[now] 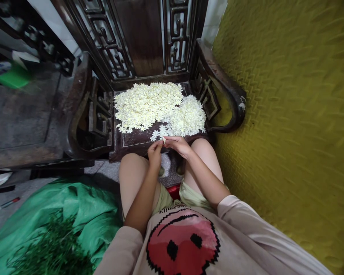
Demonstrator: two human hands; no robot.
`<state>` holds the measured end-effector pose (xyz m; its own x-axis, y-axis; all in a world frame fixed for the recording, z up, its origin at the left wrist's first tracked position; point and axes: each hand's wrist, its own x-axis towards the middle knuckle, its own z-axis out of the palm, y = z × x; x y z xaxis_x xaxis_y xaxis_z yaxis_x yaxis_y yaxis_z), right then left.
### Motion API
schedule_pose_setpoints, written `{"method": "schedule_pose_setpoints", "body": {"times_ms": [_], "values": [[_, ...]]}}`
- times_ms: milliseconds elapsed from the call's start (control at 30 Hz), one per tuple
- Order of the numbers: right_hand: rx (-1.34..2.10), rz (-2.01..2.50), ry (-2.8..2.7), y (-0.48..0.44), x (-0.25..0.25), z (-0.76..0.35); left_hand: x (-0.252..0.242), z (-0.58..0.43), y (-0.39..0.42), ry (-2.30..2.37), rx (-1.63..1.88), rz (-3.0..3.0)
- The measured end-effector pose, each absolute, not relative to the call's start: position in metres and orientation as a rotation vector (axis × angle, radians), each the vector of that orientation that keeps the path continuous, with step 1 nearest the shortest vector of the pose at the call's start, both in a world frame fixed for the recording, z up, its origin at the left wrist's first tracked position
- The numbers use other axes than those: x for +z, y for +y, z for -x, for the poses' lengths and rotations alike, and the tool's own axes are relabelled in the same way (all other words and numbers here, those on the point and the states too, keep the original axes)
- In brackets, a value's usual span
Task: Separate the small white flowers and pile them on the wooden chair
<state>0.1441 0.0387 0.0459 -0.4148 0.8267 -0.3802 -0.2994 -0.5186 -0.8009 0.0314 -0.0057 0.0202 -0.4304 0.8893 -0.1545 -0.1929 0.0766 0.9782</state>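
A dark carved wooden chair [231, 91] stands in front of my knees. Its seat bears two heaps of small white flowers [149, 104], the right heap [189, 116] slightly whiter. My left hand [155, 152] and my right hand [178, 145] meet at the seat's front edge. Both are pinched together on one small white flower [163, 139] held between the fingertips. A few loose flowers [157, 133] lie on the seat just beyond my fingers.
A green sheet [74, 214] with a pile of green stems [51, 248] lies on the floor at the lower left. A yellow patterned wall [289, 114] runs along the right. A dark wooden table [20, 114] with a green object [11, 75] is at the left.
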Motion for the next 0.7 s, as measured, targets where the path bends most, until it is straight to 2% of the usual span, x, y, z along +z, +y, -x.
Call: {"method": "schedule_pose_setpoints", "body": {"times_ms": [700], "values": [[1.952,1.022,-0.872,0.0397,0.0406,-0.144,0.0302,-0.031,-0.0046,1.406,1.494,-0.759]]}}
